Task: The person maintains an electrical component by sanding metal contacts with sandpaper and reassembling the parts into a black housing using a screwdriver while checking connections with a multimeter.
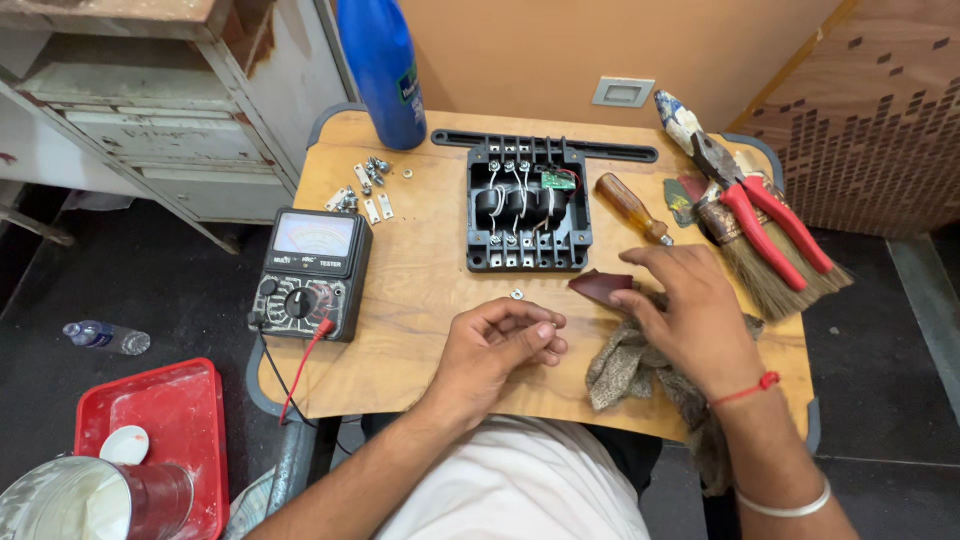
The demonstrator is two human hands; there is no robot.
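Observation:
My left hand point(497, 348) rests on the wooden table point(420, 290) with its fingers curled in; whether something small sits between them I cannot tell. My right hand point(690, 315) lies over a brownish rag point(622, 368) and its fingertips touch a dark red flat piece point(598, 287). A small washer point(517, 294) lies on the table just beyond my left hand. Behind it sits a black plastic housing point(528, 205) with white wires and a small green board inside.
An analog multimeter point(310, 272) with a red lead sits at the left. Small metal screws and plates point(368, 188) lie near a blue bottle point(385, 65). A wooden-handled screwdriver point(632, 208), red pliers point(765, 215) and a brush point(770, 270) are at the right. A red tray point(170, 430) stands on the floor.

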